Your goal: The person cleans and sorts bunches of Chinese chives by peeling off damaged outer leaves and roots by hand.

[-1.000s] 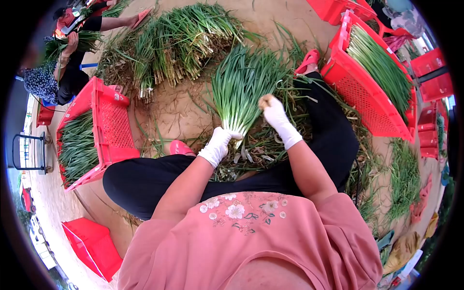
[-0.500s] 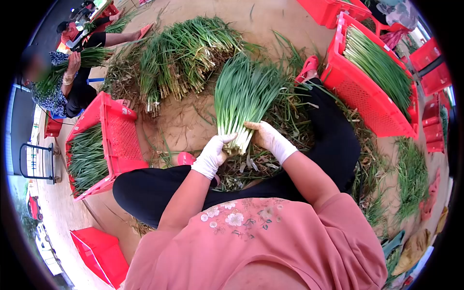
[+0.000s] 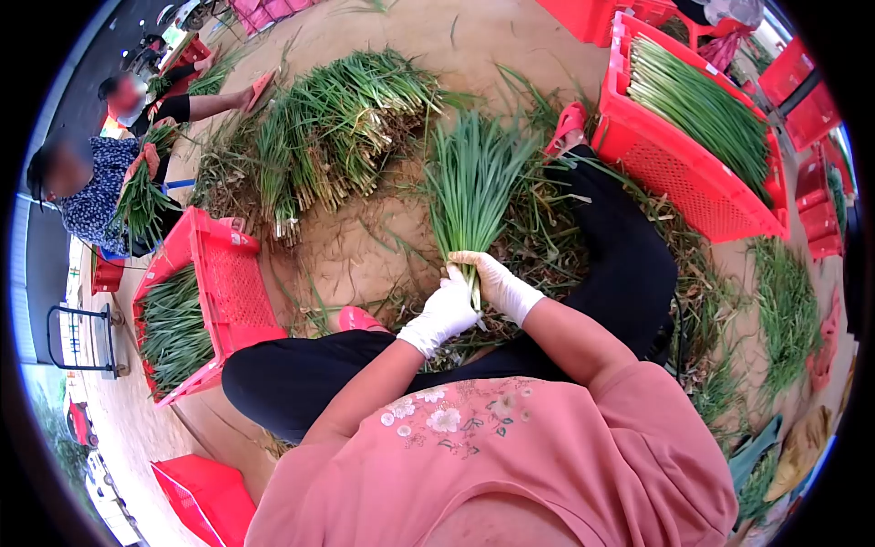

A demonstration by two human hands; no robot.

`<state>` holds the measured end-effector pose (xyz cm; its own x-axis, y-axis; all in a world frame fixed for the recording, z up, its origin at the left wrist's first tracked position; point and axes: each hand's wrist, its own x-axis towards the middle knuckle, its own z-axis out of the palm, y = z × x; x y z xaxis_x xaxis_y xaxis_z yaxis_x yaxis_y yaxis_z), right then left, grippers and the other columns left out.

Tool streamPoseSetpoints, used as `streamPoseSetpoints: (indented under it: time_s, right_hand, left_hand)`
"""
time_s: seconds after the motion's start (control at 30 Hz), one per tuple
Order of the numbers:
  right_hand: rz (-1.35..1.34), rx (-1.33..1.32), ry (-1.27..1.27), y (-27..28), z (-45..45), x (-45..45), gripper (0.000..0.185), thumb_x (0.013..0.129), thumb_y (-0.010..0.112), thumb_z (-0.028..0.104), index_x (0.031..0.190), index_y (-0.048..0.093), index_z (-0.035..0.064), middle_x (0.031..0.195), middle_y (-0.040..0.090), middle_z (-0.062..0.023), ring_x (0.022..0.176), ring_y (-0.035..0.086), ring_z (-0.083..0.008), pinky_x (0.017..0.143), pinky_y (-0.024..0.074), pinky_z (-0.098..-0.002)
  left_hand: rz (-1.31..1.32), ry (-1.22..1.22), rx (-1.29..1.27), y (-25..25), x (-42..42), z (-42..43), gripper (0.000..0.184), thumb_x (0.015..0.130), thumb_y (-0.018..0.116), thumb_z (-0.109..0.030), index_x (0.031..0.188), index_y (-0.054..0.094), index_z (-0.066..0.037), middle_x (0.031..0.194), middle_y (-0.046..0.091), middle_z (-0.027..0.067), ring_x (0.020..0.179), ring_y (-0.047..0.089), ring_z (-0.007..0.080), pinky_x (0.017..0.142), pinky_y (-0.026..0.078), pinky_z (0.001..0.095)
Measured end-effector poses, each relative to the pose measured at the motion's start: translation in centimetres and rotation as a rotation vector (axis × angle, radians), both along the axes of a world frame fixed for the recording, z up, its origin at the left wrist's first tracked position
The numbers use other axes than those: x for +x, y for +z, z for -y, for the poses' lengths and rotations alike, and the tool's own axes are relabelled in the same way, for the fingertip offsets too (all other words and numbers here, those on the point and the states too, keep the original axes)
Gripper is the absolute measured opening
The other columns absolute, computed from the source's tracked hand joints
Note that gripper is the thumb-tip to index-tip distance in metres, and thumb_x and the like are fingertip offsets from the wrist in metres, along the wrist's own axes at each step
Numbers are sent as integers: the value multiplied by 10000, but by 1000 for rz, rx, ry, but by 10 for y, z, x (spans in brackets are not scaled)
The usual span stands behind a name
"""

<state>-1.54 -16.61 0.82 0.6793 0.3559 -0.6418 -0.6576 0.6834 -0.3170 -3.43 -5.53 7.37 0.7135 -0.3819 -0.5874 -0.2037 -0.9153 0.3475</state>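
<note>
A bunch of long green stalks with white bases [image 3: 474,187] fans out away from me above my lap. My left hand [image 3: 447,312], in a white glove, is closed round the white base of the bunch. My right hand [image 3: 499,283], also gloved, has its fingers wrapped round the stalks just above, touching the left fingers. The lower stalk ends are partly hidden by both hands. Beyond the bunch lies a large heap of untrimmed stalks [image 3: 351,128] with roots and dry leaves.
A red crate with green stalks [image 3: 214,305] stands at the left, another [image 3: 670,173] at the right. A red box [image 3: 205,497] is at the lower left. Loose leaves [image 3: 702,301] litter the ground. Two people sit at the upper left, the nearer one [image 3: 87,196] holding greens.
My right hand, apart from the stalks at first, has come in and closed on them. Both hands now meet at the base, and the bunch is gathered narrower. The nearer person's greens have swung downward.
</note>
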Motion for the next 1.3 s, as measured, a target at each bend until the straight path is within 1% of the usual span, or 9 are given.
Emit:
streamPoseSetpoints:
  time_s: [0.1,0.2,0.37,0.53,0.63,0.77,0.9,1.17,1.3]
  right_hand:
    - [-45,133,-58,-10,7,-2,133,736,581,92,848,590,22,814,616,-106,733,589,-235,718,496,-376]
    - [14,125,-89,11,7,-2,145,727,568,100,838,584,8,805,615,-115,744,591,-246,730,503,-383]
    - [254,-290,36,16,0,5,446,731,719,349,1031,565,57,895,617,-76,767,580,-203,730,477,-358]
    - [131,-273,115,4,23,6,635,771,662,463,1219,464,59,1177,530,-90,1084,480,-212,868,397,-360]
    - [-75,-287,-213,-9,31,9,391,877,567,306,1189,487,85,1136,551,-62,1026,525,-214,851,429,-372]
    - [-104,-387,-306,-34,44,15,182,899,512,186,1039,527,70,957,613,-25,801,606,-140,584,512,-244]
    - [-79,-272,-333,-3,45,13,159,910,467,134,1049,486,58,1062,557,-77,896,579,-212,759,499,-322]
    - [-80,-646,-319,17,51,14,206,920,469,126,1093,427,23,956,571,-90,822,605,-178,685,525,-303]
    - [126,-359,-364,47,55,7,183,921,466,132,1064,426,25,929,584,-94,834,607,-212,708,522,-334]
  left_hand:
    - [-319,4,-475,17,17,-21,1151,663,745,-373,1320,-28,170,1155,510,224,1061,528,248,917,416,314]
    - [-508,585,-819,15,29,-25,1086,711,742,-390,1372,19,78,1189,496,185,1064,526,214,884,437,305]
    - [-1105,1004,-1230,-14,17,-27,307,827,629,-257,1055,537,-72,915,602,72,795,620,240,721,530,410]
    - [-1169,1155,-1317,-60,22,-36,276,811,607,-164,1042,542,-27,964,626,153,719,617,203,554,518,297]
    - [-1178,1152,-1315,-68,20,-39,292,813,589,-157,1063,542,-12,949,628,157,716,623,213,563,530,305]
    - [-1158,1139,-1337,-67,21,-39,337,825,558,-187,1091,523,17,960,624,169,760,630,243,631,543,346]
    - [-1171,1101,-1395,-64,20,-40,394,840,540,-193,1155,482,37,1035,594,194,898,609,289,775,521,411]
    - [-1222,1039,-1484,-46,19,-31,400,766,600,-23,1145,493,47,1036,589,172,858,581,246,781,498,355]
    - [-1208,1107,-1504,-54,21,-38,370,755,596,10,1112,507,51,1001,595,158,853,578,245,765,502,345]
